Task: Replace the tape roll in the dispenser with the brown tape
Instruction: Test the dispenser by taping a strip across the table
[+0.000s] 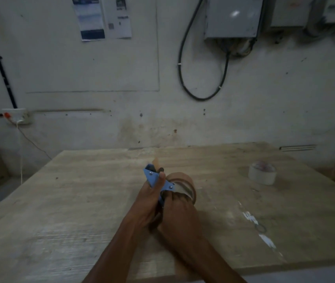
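Two hands meet above the table (64, 201). The left hand (149, 201) grips the blue dispenser (156, 180), thumb along its side plate. The right hand (177, 209) wraps the brown tape (183, 181), at one o'clock from the knuckles, beside the dispenser. A pale tape roll (262, 175) lies well apart at three o'clock.

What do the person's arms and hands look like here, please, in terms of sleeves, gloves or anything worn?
Both forearms are bare up to the frame's lower edge: no sleeves show. The left hand and right hand wear no gloves. No watch, bracelet or ring is visible, though the dim, soft picture could hide small items on the fingers.
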The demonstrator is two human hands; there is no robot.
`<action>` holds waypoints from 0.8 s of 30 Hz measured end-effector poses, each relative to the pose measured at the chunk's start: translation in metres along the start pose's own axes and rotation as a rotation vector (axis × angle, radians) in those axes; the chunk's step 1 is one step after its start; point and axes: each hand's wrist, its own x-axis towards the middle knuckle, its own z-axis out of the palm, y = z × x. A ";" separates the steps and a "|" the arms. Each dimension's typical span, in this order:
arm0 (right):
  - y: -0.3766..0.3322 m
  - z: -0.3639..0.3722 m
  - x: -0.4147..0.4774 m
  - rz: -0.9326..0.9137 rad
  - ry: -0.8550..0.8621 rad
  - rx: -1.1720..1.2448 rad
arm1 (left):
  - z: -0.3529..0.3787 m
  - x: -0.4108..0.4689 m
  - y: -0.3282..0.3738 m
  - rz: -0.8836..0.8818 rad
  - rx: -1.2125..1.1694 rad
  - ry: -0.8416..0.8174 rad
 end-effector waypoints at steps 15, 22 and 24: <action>0.037 -0.018 0.005 0.246 0.041 0.689 | -0.004 0.008 0.059 0.032 0.301 0.040; 0.044 -0.015 0.004 0.296 0.012 1.056 | 0.007 0.021 0.101 0.047 0.589 -0.227; 0.048 -0.012 0.004 0.282 0.020 1.078 | 0.010 0.023 0.109 0.030 0.654 -0.285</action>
